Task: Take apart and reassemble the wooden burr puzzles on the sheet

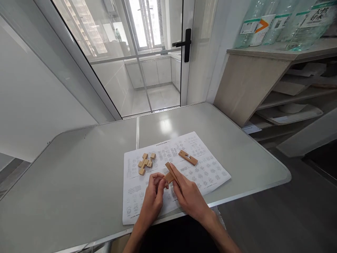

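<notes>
Both hands are close together above a printed sheet (210, 174) near the table's front edge. My left hand (155, 193) is closed on the end of a flat wooden puzzle piece (169, 177). With its fingers wrapped round it, my right hand (188, 193) grips a longer wooden puzzle piece (170, 168), tilted across the flat one. The two pieces touch; whether they interlock is hidden by my fingers. Beyond my left hand lies a knobbly wooden piece of several joined cubes (144, 162). A notched wooden bar (187, 157) rests on the sheet beyond my right hand.
The grey table (79, 175) has a seam across it. A glass door (155, 77) with a black handle (187, 45) stands behind. To the right is a shelf unit (252, 73) carrying clear plastic bottles (283, 26) on top, with trays and papers inside.
</notes>
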The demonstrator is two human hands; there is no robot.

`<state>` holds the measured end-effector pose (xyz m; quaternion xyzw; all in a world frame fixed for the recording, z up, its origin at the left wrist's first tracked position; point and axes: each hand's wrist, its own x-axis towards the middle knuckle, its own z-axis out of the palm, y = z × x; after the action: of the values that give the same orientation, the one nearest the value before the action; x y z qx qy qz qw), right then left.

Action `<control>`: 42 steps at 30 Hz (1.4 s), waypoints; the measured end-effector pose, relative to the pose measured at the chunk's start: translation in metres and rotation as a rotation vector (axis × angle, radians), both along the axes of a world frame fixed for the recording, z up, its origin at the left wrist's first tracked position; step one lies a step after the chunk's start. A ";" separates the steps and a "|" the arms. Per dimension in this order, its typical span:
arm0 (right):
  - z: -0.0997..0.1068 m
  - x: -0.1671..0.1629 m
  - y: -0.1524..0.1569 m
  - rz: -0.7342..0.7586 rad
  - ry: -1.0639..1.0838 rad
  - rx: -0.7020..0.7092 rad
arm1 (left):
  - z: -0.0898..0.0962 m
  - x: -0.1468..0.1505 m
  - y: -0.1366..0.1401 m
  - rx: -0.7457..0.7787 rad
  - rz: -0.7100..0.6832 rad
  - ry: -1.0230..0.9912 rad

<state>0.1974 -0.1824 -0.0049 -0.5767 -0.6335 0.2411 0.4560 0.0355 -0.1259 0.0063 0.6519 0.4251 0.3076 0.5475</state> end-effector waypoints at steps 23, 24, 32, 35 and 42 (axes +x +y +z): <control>0.003 0.001 -0.002 0.031 -0.131 0.015 | 0.000 -0.003 0.000 -0.057 -0.003 -0.020; 0.004 0.003 -0.002 0.043 -0.127 0.014 | -0.001 -0.003 0.001 -0.057 -0.008 -0.023; 0.017 0.008 -0.002 0.188 -0.081 -0.047 | 0.002 -0.004 0.000 -0.063 -0.013 -0.049; 0.013 0.000 -0.002 0.198 -0.065 -0.034 | 0.003 -0.002 0.000 -0.067 -0.005 -0.069; 0.007 -0.003 -0.001 0.144 0.021 -0.049 | 0.005 0.001 -0.003 -0.094 0.019 -0.081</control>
<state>0.1945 -0.1832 0.0018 -0.5382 -0.6625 0.2947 0.4296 0.0363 -0.1292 0.0109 0.6084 0.4226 0.3184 0.5915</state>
